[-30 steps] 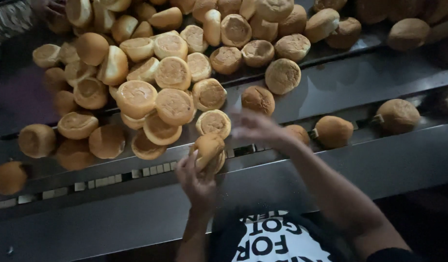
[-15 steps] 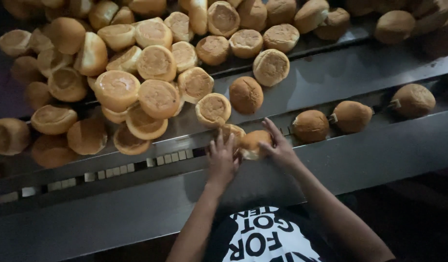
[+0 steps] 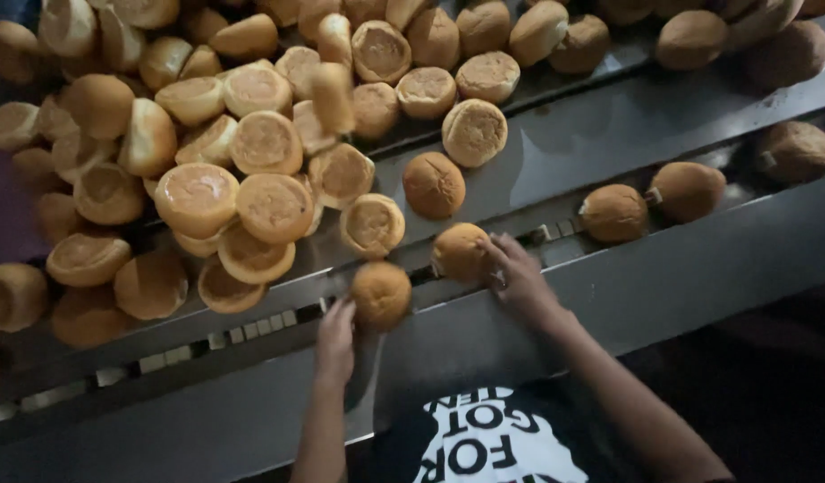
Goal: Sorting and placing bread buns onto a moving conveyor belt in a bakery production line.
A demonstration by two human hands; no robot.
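Nearest the camera, the person's dark printed shirt (image 3: 493, 443) filled the bottom edge, with both forearms reaching up over the steel rail (image 3: 251, 420). The left hand (image 3: 336, 335) lay with loose, open fingers just beside a bun (image 3: 381, 293) sitting in the slotted channel (image 3: 189, 349); it touched the bun's left edge at most and did not hold it. The right hand (image 3: 517, 275) curled its fingers against a second bun (image 3: 459, 253) in the same channel, resting on it rather than lifting it; whether the grip had closed fully could not be told.

The step in hand looked like setting buns one by one into the channel, in a row. Further right along it stood two buns (image 3: 614, 213) touching each other, and another (image 3: 795, 152) well apart.

Beyond the channel, on the sloped steel tray (image 3: 564, 143), a loose bun (image 3: 433, 184) lay near, then the big heap (image 3: 251, 152) to the left and rear.

The next move would call for both hands to let go cleanly, leaving each bun settled in the channel, then a reach up to the nearest loose bun without disturbing the heap.
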